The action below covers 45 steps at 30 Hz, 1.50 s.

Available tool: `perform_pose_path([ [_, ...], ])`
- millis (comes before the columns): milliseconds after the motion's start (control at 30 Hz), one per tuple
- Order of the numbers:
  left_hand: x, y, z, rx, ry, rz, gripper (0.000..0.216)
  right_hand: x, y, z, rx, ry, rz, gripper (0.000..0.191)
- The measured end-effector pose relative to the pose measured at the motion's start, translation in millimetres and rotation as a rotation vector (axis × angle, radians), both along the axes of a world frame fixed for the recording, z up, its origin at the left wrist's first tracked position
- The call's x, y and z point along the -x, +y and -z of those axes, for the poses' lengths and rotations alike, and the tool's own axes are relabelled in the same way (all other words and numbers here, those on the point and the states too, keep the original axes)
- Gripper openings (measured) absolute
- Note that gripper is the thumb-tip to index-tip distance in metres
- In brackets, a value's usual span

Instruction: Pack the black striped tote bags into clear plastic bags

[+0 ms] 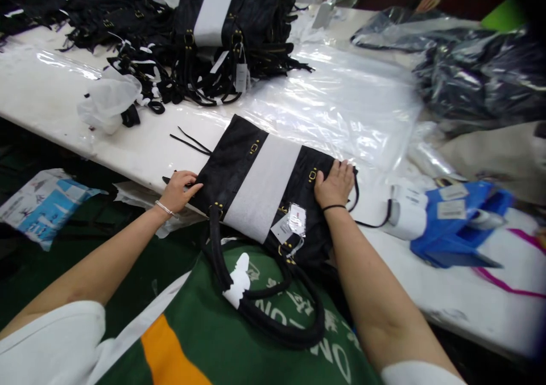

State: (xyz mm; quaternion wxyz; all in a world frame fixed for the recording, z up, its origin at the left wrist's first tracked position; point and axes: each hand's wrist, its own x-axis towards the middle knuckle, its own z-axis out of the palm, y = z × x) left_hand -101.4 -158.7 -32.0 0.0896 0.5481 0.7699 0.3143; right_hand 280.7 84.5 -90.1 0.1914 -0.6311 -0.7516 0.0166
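Observation:
A black handbag (230, 163) lies flat at the table's near edge, a white paper band (267, 189) around its middle. Its handles (281, 334) hang over the edge against my green apron, with white wrapping on one of them. Hang tags (294, 221) rest on the bag's front. At the bag's left side, my left hand (181, 190) has its thumb and curled fingers at the corner, apparently gripping it. My right hand (335, 185) lies flat on the right part of the bag, fingers stretched out.
More black handbags (239, 18) are piled at the back, beside a crumpled white bag (111, 98). Clear plastic sheets (341, 100) lie behind my bag. On the right are a blue holder (452, 220), a white roll (405, 211) and plastic-wrapped dark goods (482, 66). Another person's hand (429, 2) shows beyond.

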Motion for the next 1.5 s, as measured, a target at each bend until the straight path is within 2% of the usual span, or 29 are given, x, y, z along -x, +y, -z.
perform_pose_path([
  [100,-10,-3,4.2,0.026,-0.152,-0.153,0.031,-1,1,1.8,-0.004,-0.006,-0.005,0.07],
  [167,-13,-1,6.7,0.019,-0.318,-0.205,0.036,-2,2,3.1,-0.009,0.0,-0.011,0.07],
  [267,-11,5,5.5,-0.014,-0.553,-0.159,0.044,-3,3,5.0,-0.019,0.017,-0.015,0.07],
  [333,-7,11,0.8,0.017,-0.608,-0.125,0.049,-3,3,6.0,-0.028,0.018,-0.018,0.07],
  [433,-1,23,-4.9,0.12,-0.504,-0.14,0.047,-4,3,6.7,-0.029,0.002,-0.021,0.07],
  [633,6,30,1.4,0.368,-0.012,-0.179,0.029,-4,4,7.2,-0.018,0.006,-0.028,0.069],
  [733,9,33,-16.2,0.488,0.131,-0.139,0.034,-3,4,5.4,-0.002,0.012,-0.016,0.07],
  [800,3,47,-39.4,0.425,0.221,-0.028,0.048,-1,2,2.4,0.012,-0.002,-0.006,0.07],
  [867,-10,72,-59.8,0.226,0.279,0.138,0.059,-1,1,-0.1,0.025,-0.022,0.001,0.069],
  [933,-26,103,-65.0,0.092,0.289,0.27,0.065,-1,3,0.2,0.044,-0.024,0.002,0.068],
  [1000,-40,128,-50.2,0.13,0.292,0.31,0.069,-2,6,2.7,0.063,0.006,-0.002,0.068],
  [1067,-44,143,-21.9,0.259,0.323,0.272,0.073,-3,8,4.7,0.067,0.051,-0.013,0.068],
  [1133,-38,151,6.8,0.352,0.376,0.223,0.076,-3,8,5.1,0.062,0.078,-0.015,0.067],
  [1200,-27,153,25.5,0.371,0.424,0.206,0.077,-2,7,5.0,0.06,0.072,-0.007,0.066],
  [1300,-17,155,33.9,0.349,0.446,0.22,0.08,-3,9,6.4,0.065,0.068,-0.001,0.066],
  [1500,-24,153,29.7,0.367,0.45,0.201,0.084,-19,28,4.4,0.091,0.139,-0.12,0.068],
])
